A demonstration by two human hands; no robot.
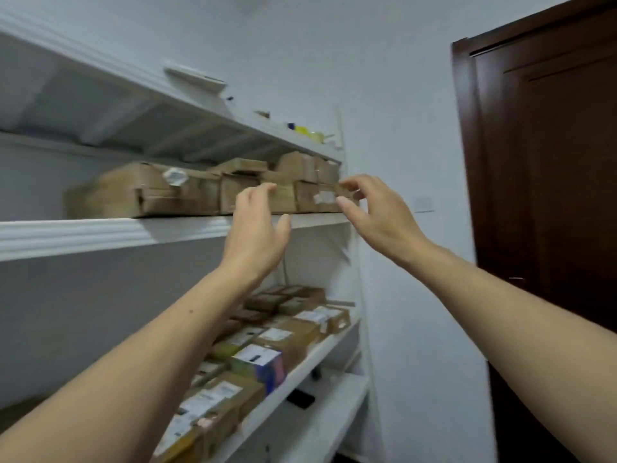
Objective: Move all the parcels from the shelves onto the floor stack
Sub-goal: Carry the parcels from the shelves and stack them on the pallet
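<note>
Brown cardboard parcels (187, 192) fill the white upper shelf (100, 233), stacked two high at its right end. Both my arms reach up to that right end. My left hand (258, 230) is raised in front of the parcels with relaxed fingers and holds nothing. My right hand (374, 213) has its fingers and thumb spread at the end parcel (322, 198), which bears a white label; the fingertips reach its right edge and do not visibly grip it. More parcels (283, 339) with white labels crowd the lower shelf (300, 369). The floor stack is out of view.
A dark brown door (547, 182) stands at the right. The top shelf carries small yellow and blue objects (305, 131). A black object (300, 398) lies on the lowest white shelf. A white wall with a switch plate (423, 202) lies behind the shelf end.
</note>
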